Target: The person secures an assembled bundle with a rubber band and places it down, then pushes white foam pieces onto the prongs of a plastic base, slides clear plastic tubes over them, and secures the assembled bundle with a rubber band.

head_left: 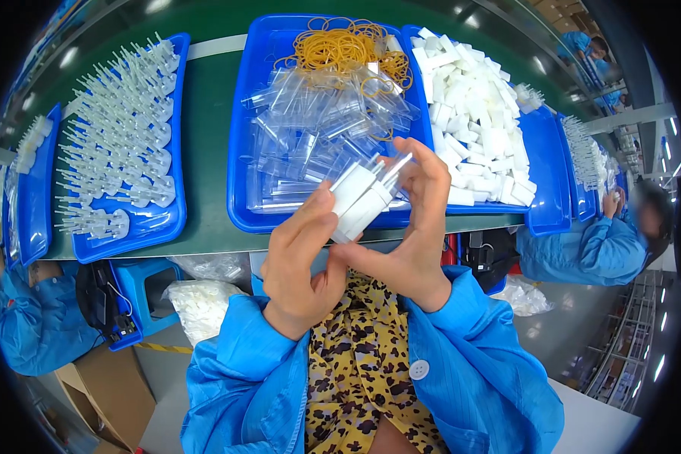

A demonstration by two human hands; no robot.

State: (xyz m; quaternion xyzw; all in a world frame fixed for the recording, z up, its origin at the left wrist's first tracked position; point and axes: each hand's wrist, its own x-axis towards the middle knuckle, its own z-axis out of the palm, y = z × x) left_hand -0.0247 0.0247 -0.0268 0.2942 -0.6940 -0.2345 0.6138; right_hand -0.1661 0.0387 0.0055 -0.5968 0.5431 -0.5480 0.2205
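Between my two hands is a small white and clear piece (pixel 361 198), tilted, with clear prongs at its upper right end. My left hand (pixel 301 261) grips its left side with the fingertips. My right hand (pixel 422 227) curls round its right side, thumb below and fingers above. Just beyond is a blue tray (pixel 238 174) holding clear plastic sleeves (pixel 303 113) and yellow rubber bands (pixel 340 47). White blocks (pixel 477 121) fill the tray on the right. White pronged parts (pixel 121 144) stand in rows in the tray on the left.
Co-workers in blue sit at the right (pixel 594 246) and left (pixel 34 318). A blue stool (pixel 147 291), white bags (pixel 204 306) and a cardboard box (pixel 110 393) are below the green table (pixel 208 151). More trays (pixel 548 174) stand at both sides.
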